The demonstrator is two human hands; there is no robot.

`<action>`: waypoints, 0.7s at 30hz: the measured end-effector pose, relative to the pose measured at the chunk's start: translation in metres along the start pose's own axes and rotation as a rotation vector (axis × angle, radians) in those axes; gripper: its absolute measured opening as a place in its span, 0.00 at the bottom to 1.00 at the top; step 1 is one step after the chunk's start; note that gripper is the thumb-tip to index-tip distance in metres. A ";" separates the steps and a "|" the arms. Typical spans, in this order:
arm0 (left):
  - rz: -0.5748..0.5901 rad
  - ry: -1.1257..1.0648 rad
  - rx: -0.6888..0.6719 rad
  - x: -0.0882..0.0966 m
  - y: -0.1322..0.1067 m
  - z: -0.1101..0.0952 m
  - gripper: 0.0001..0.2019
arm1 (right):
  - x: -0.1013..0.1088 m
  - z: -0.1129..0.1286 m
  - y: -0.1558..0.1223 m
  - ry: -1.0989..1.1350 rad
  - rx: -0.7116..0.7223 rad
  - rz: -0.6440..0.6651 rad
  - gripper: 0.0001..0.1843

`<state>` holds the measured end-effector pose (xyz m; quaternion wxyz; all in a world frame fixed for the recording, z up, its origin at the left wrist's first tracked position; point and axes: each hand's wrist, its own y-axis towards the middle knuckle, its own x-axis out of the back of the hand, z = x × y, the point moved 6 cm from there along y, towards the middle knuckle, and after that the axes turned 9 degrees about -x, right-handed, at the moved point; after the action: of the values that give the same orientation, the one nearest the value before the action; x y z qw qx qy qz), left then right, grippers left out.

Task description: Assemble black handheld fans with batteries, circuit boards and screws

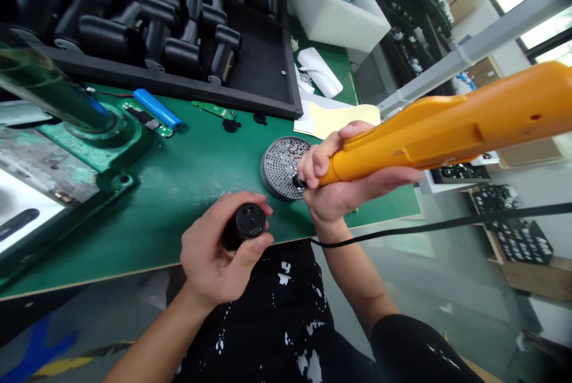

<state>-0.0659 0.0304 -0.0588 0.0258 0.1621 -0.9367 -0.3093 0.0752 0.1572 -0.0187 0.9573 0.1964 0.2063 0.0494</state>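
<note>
A person works at a green bench [187, 174], its front edge running just in front of the body and passing beneath the left wrist. A stretch of green surface spreads from the press base [129, 145] at left to a round screw dish [281, 168], bounded at the back by the near wall of a black tray [261, 52]. Along that wall lie a blue cylinder [156, 108], a slim circuit board [214, 110] and a small black disc [231, 125]. The dish sits close to the right hand, with a yellow sheet [344, 121] just behind it; beyond the bench's right end, the floor shows.

The left hand [210, 252], palm turned inward, curls around a black cylindrical part [250, 220], thumb in front and fingers behind, its slotted end facing the camera above the bench's front strip. The right hand [333, 186] closes around the front of an orange power driver [447, 127], whose body extends up and to the right, past the bench. Its dark tip points left over the dish's right side; whether it touches a screw cannot be told. A black cable [415, 228] crosses the right forearm.
</note>
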 end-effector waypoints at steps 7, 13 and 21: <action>0.004 0.037 0.004 0.000 0.001 0.000 0.15 | -0.002 0.000 -0.003 -0.040 0.027 0.028 0.33; -0.003 0.048 0.025 0.001 0.001 0.000 0.15 | -0.003 -0.001 -0.007 -0.195 0.018 0.010 0.34; 0.045 0.025 0.025 0.002 -0.001 0.002 0.18 | -0.009 0.011 -0.005 -0.214 0.092 0.052 0.34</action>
<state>-0.0677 0.0307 -0.0612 0.0425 0.1455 -0.9435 -0.2946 0.0719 0.1469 -0.0082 0.9622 0.2497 0.0996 0.0432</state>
